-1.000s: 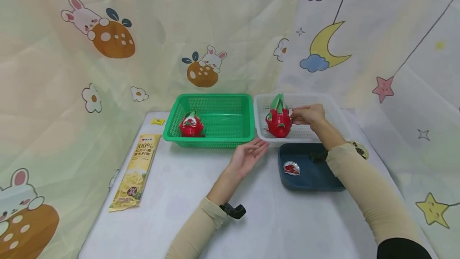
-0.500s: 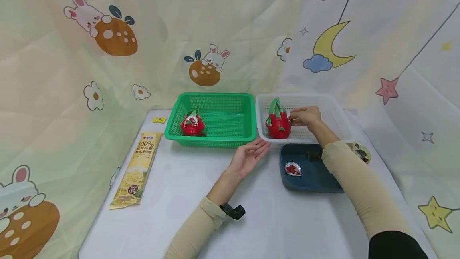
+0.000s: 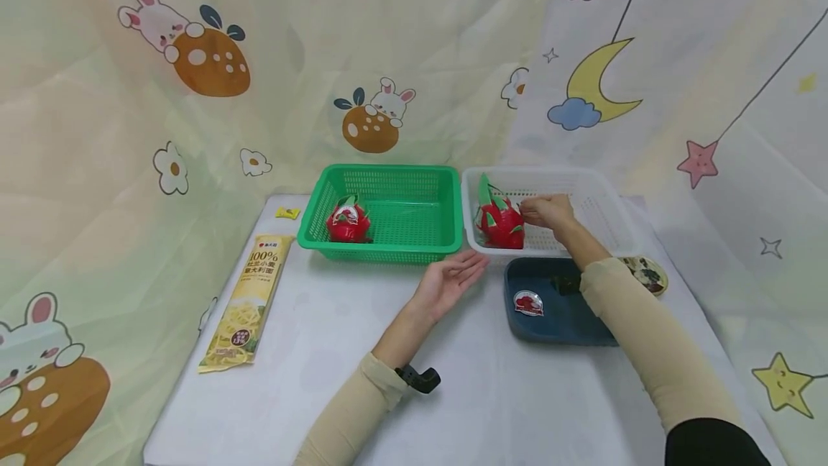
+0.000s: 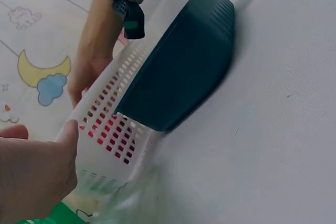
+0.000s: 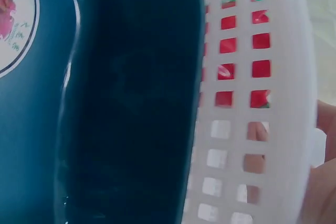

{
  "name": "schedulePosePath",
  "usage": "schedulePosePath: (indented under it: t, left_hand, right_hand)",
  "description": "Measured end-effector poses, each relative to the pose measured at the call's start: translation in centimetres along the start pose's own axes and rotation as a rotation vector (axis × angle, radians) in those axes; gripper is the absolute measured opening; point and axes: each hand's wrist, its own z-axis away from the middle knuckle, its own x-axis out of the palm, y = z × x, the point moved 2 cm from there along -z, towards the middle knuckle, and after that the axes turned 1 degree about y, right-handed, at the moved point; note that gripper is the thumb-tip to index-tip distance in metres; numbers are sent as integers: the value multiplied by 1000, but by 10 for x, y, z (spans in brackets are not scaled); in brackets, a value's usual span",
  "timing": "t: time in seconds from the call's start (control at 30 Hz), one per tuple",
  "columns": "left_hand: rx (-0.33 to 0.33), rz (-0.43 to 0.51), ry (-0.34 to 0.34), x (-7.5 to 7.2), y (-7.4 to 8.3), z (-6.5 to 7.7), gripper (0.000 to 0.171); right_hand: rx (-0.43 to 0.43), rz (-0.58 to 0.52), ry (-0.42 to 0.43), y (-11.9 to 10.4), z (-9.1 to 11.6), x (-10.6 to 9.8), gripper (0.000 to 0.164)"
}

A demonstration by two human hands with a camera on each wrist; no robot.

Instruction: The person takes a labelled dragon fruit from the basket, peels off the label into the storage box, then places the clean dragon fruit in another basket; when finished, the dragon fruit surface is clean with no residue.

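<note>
A red dragon fruit (image 3: 501,224) with green leaves sits at the left end of the white basket (image 3: 601,214). My right hand (image 3: 550,213) is inside that basket, its fingertips right at the fruit's right side. Through the basket's holes, the right wrist view shows red skin beside the fingers. My left hand (image 3: 449,280) lies palm up with fingers extended, just before the corner between the white and green baskets, holding nothing. Another dragon fruit (image 3: 348,224), with a round label on it, sits in the green basket (image 3: 414,254).
A dark blue tray (image 3: 556,329) stands under my right forearm, with a dragon fruit label (image 3: 528,303) in it. A round patterned item (image 3: 649,275) lies to its right. A yellow noodle packet (image 3: 249,308) and a small yellow wrapper (image 3: 287,213) lie at the left.
The dragon fruit in the white basket has turned, its leafy top leaning further left. My right hand stays beside it; the left hand keeps its place. The head view has shifted slightly.
</note>
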Motion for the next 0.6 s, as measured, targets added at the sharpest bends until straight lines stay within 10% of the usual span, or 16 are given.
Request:
schedulePosePath:
  t: [0.6]
  left_hand:
    - [2,-55,77,-23,26,23,53]
  right_hand:
    - [-145,-351,159,-44,15,24,52]
